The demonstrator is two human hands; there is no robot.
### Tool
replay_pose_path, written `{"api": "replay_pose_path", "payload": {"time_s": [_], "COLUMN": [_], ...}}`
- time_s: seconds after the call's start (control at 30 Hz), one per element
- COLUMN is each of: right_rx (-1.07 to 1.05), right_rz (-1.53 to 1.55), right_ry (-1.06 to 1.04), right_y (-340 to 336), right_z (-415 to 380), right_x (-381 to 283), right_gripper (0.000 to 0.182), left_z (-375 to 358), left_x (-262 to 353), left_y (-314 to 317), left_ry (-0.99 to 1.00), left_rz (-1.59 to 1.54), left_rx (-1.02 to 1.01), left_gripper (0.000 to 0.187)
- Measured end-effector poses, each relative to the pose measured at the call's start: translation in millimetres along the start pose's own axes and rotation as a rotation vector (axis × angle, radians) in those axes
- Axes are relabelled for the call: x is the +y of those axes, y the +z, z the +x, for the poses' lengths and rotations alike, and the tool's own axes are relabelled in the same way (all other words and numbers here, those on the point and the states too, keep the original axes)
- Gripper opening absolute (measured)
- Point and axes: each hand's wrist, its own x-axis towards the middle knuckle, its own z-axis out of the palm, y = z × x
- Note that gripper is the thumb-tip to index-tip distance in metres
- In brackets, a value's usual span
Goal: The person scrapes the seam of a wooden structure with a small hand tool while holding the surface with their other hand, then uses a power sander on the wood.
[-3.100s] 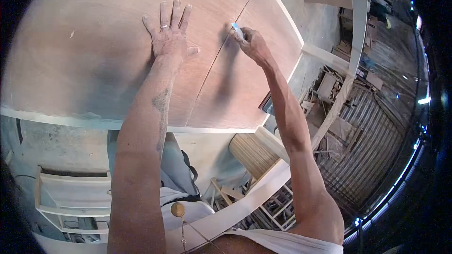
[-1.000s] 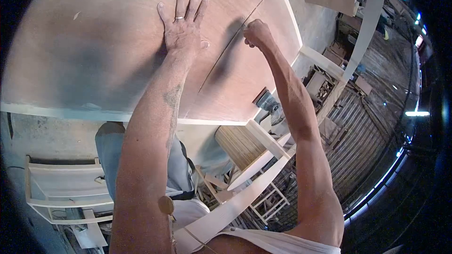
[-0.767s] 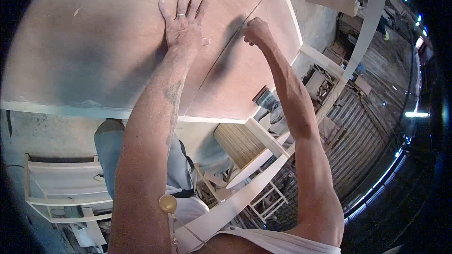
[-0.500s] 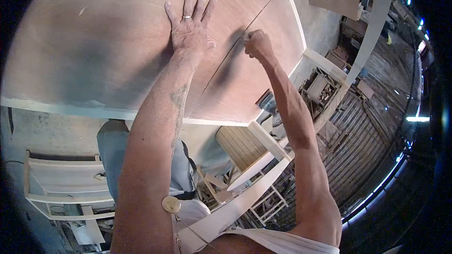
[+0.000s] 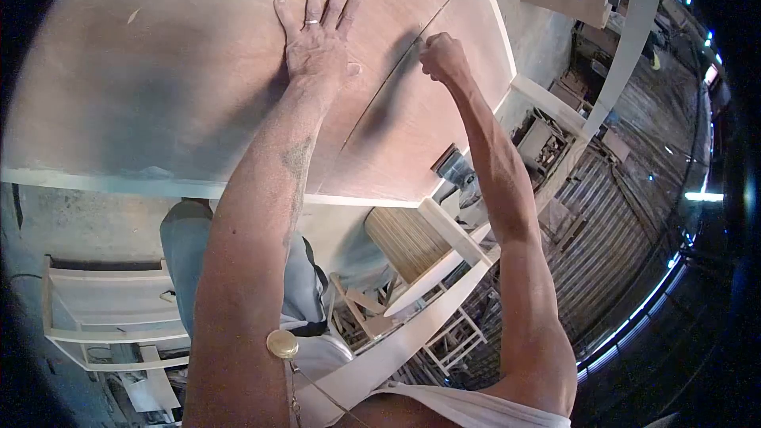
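**Left hand spread on a wooden panel, right fist at its dark seam**

The left hand [image 5: 317, 51] is open, palm down and fingers fanned, on a broad reddish-brown wooden panel [image 5: 198, 16] with pale edging. Such a wide spread probably steadies the panel and takes some of the weight of the leaning body. One finger wears a slim silvery ring [image 5: 313, 22].

The right hand [image 5: 445, 57] is closed, fingers curled in tightly, with its knuckles beside a thin dark seam [image 5: 376, 103] that cuts diagonally across the panel. Whether the fist grips anything cannot be told, since the fingers hide what may be inside. It is probably clenched for firm control close to the line. The panel lies in front of the person, under both outstretched arms, and the seam runs to the right of the left hand, which leaves the line uncovered.

On the near side, the pale edge strip [image 5: 341, 200] borders the panel above the person's grey trousers [image 5: 186, 254]. A round gold-coloured pendant [image 5: 282, 344] hangs beside the left arm, likely swung clear of the chest by the forward lean.

Farther out, a dark grey object [image 5: 452, 165], partly behind the right forearm, sits near the panel's corner. Beyond are a tan slatted piece [image 5: 404, 242], a pale wooden frame [image 5: 119, 336] and ridged sheeting [image 5: 583, 210].
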Motion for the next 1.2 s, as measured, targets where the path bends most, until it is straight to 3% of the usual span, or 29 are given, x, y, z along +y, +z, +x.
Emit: {"api": "replay_pose_path", "payload": {"time_s": [0.17,0.27,0.37,0.47,0.5,0.6,0.67,0.77,0.9,1.0,1.13,1.2], "right_rx": [-0.008,-0.021,0.034,0.130,0.061,0.075,0.124,0.102,-0.020,0.003,0.028,-0.013], "right_rz": [-0.008,0.282,0.469,0.376,0.271,0.303,0.106,0.051,0.316,0.354,0.239,0.412], "right_ry": [-0.097,0.123,0.197,0.169,0.075,0.159,-0.016,-0.131,0.139,0.087,-0.003,0.123], "right_y": [12.4,-18.4,-29.0,-30.3,-39.0,-39.3,-20.5,-17.7,-39.3,-32.0,-19.1,-29.8], "right_z": [-12.2,-34.4,-43.4,-33.0,-29.9,-27.6,-17.9,-12.6,-33.0,-36.9,-30.7,-38.3], "right_x": [-7.4,-42.3,-47.3,-37.2,-34.3,-37.0,-19.4,-14.1,-42.6,-42.7,-33.0,-39.3], "right_gripper": [0.007,0.013,0.021,0.024,0.021,0.016,0.017,0.017,0.016,0.039,0.033,0.024], "left_z": [0.0,0.4,0.5,-2.0,-0.4,0.3,-0.2,-1.3,0.4,0.3,1.4,1.4], "left_x": [1.2,-1.4,1.4,-0.7,-1.4,1.4,-0.6,0.5,0.3,0.2,0.1,-2.1], "left_y": [-0.9,-3.1,0.8,1.5,1.2,0.5,0.4,1.2,-1.7,-0.7,1.7,1.7], "left_ry": [0.003,-0.003,0.000,0.000,-0.004,-0.001,-0.002,-0.002,-0.005,-0.009,-0.006,-0.003], "left_rz": [-0.028,-0.016,-0.030,-0.025,-0.020,-0.026,-0.027,-0.033,-0.022,-0.018,-0.022,-0.040], "left_rx": [-0.004,-0.007,0.007,0.014,0.019,0.019,0.017,-0.001,-0.008,-0.003,0.009,0.017], "left_gripper": [0.119,0.119,0.119,0.120,0.120,0.120,0.121,0.121,0.122,0.122,0.123,0.123]}}
